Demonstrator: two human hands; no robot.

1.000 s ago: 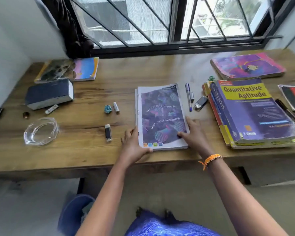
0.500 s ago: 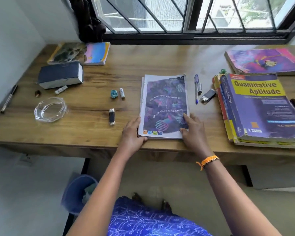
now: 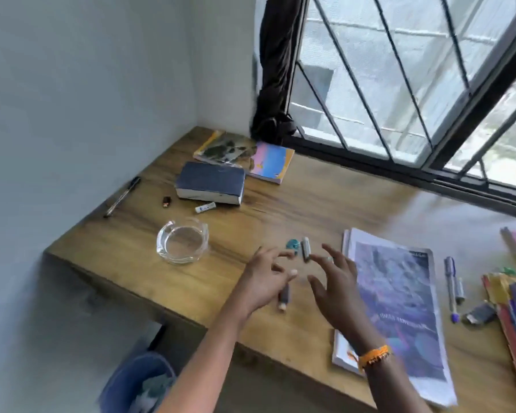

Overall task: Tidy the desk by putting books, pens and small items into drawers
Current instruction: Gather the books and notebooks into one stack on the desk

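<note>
Both hands off the booklet, now over the small items.

I see left hand [image 3: 265, 281] and right hand [image 3: 334, 281] spread, gripping nothing, above the USB stick [image 3: 284, 296]; booklet [image 3: 399, 311] remains at the bench [image 3: 161, 263] front edge, undrawered.

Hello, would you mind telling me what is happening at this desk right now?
A person is tidying a wooden desk. Both hands are open and hold nothing: the left hand and right hand hover over a few small items, a teal piece, a grey stick and a dark USB stick. The purple booklet lies flat just to the right. Books, pens and a glass ashtray are still out on the desk.
</note>
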